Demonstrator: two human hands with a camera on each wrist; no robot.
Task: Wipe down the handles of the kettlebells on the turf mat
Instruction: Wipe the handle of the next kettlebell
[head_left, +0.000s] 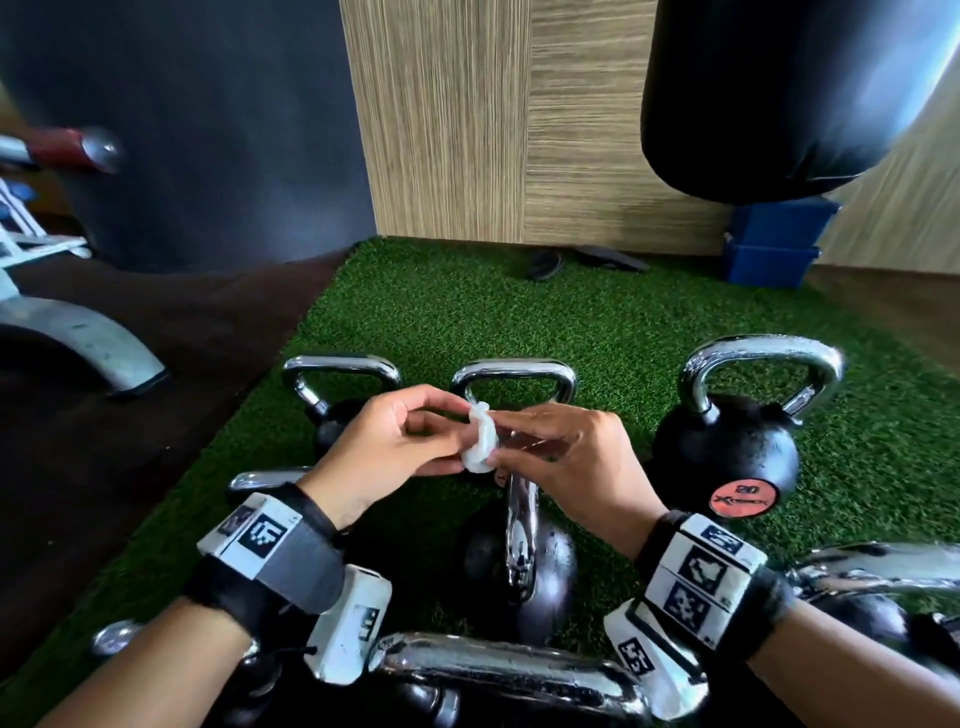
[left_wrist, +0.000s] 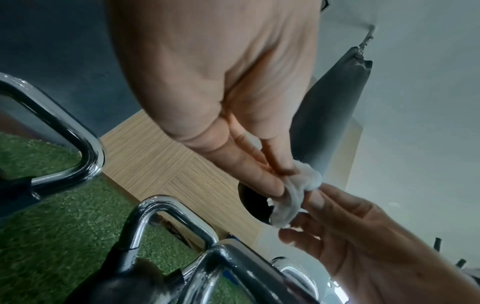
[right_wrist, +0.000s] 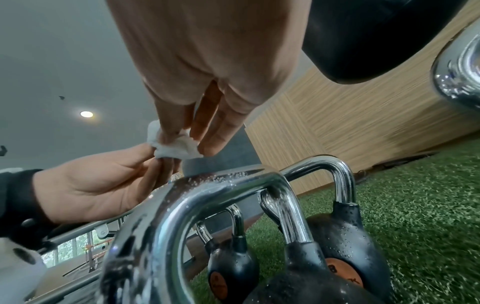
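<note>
Partly hidden kettlebell (head_left: 519, 566) beneath hands (head_left: 488, 447)

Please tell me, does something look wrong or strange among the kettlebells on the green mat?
Yes: droplets cover the nearest chrome handle, so it is wet and unwiped. The left hand and right hand pinch a small crumpled wipe above the kettlebells, touching none.

I see a black punching bag (head_left: 779, 88) hanging above blue bins (head_left: 774, 244), with dark sandals (head_left: 587, 260) left of the bins.

Kettlebells (head_left: 724, 447) on green turf mat (head_left: 467, 317)
</note>
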